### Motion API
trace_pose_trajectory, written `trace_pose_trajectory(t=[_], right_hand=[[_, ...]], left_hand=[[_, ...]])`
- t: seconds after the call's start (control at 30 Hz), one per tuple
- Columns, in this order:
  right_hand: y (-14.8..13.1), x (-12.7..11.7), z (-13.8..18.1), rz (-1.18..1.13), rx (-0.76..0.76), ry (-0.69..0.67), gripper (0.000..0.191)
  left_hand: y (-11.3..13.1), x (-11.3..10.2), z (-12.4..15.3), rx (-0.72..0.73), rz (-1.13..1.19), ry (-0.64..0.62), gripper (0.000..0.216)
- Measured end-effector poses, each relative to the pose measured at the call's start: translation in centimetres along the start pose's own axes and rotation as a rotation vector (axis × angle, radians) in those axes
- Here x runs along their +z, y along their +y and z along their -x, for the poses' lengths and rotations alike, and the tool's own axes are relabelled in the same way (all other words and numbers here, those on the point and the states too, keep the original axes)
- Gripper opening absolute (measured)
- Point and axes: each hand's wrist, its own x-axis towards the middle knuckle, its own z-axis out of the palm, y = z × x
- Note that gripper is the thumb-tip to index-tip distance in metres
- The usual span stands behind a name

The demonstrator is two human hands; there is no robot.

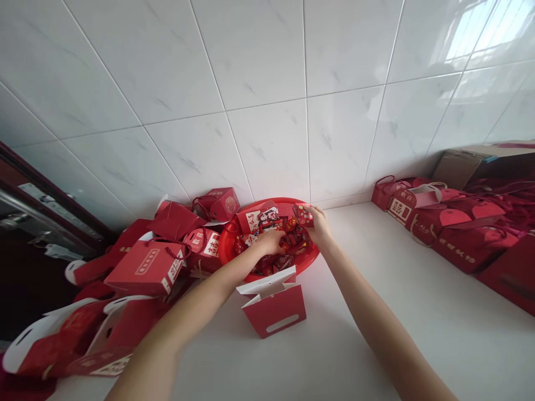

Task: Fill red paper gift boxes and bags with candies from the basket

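Observation:
A red plastic basket (227,250) stands against the tiled wall, filled with small red-wrapped candies (288,262) and a few larger printed packets. My left hand (271,243) reaches into the middle of the pile. Its fingers are curled among the wrappers, and what they grip is hidden. At the basket's right rim, my right hand (320,224) is closed around shiny red candy packets (301,214). In front of the basket a red paper gift box (276,312) stands upright, its white-lined top open; neither hand touches it.
Folded red gift boxes (144,267) crowd the left side of the white tabletop (346,356). More red boxes (443,223) line the right, beside a brown cardboard carton (460,164). Beyond the left edge is a dark door with a metal lock (61,252).

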Motion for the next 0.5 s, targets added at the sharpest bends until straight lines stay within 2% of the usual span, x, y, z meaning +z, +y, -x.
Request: trace_pose_trajectory(t=[0.33, 0.5], right_hand=[[0.2, -0.1, -0.2, -0.003, 0.01, 0.0, 0.017], [0.3, -0.2, -0.2, 0.011, 0.002, -0.012, 0.016]], left_hand=[[-1.9, -0.7, -0.5, -0.084, 0.076, 0.039, 0.018], [-1.5, 0.0, -0.4, -0.056, 0.035, -0.023, 0.015]])
